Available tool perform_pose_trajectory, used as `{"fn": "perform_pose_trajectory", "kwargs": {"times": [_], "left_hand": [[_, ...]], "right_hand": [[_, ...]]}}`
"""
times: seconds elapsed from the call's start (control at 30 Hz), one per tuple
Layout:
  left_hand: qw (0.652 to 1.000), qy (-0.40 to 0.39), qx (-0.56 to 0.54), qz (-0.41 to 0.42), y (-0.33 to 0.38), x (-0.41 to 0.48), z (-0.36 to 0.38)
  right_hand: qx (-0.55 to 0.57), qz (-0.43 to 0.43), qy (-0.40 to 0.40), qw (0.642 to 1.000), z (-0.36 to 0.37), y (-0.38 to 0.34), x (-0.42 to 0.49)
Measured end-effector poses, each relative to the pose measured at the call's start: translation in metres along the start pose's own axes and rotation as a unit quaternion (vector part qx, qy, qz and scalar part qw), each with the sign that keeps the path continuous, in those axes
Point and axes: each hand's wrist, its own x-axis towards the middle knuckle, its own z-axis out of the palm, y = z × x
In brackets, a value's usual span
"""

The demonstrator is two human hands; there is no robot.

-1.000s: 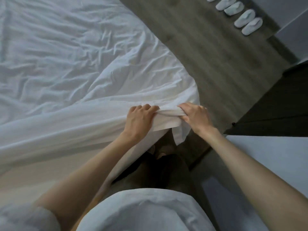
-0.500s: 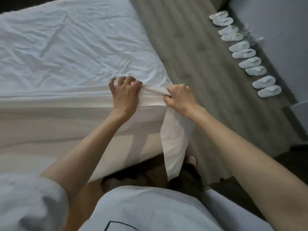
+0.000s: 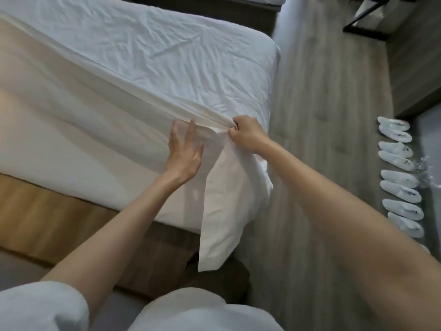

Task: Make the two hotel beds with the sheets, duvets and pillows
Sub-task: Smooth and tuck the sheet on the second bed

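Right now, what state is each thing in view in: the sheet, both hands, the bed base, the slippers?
sheet: spread over the bed top, wrinkled; near corner bunched, with a loose flap hanging down, not tucked.
left hand: open, fingers straight, against the sheet on the bed's side.
right hand: grips the bunched sheet corner.
bed base: wooden, uncovered below the sheet.
slippers: white, lined up in a row on the floor.

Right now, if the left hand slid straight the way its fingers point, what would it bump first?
Probably the gathered fold of the wrinkled white cloth bedsheet, just past the fingertips of the open left hand. Depth is unclear; it may be touching cloth.
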Motion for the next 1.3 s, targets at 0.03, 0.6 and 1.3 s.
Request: {"fn": "perform_pose_trajectory", "kwargs": {"times": [0.03,0.6,1.3], "left_hand": [[0.999,-0.018,-0.03,-0.021,0.005,-0.001,0.004],[0.989,-0.065,-0.115,-0.071,0.129,0.149,0.085],[0.911,0.204,-0.195,-0.302,0.307,0.298,0.188]], "right_hand": [[0.004,-0.004,0.0,1.0,-0.004,0.003,0.005],[0.004,-0.094,-0.041,0.995,-0.117,0.106,0.17],[0.004,-0.328,-0.284,0.901,-0.248,0.146,0.372]]}}
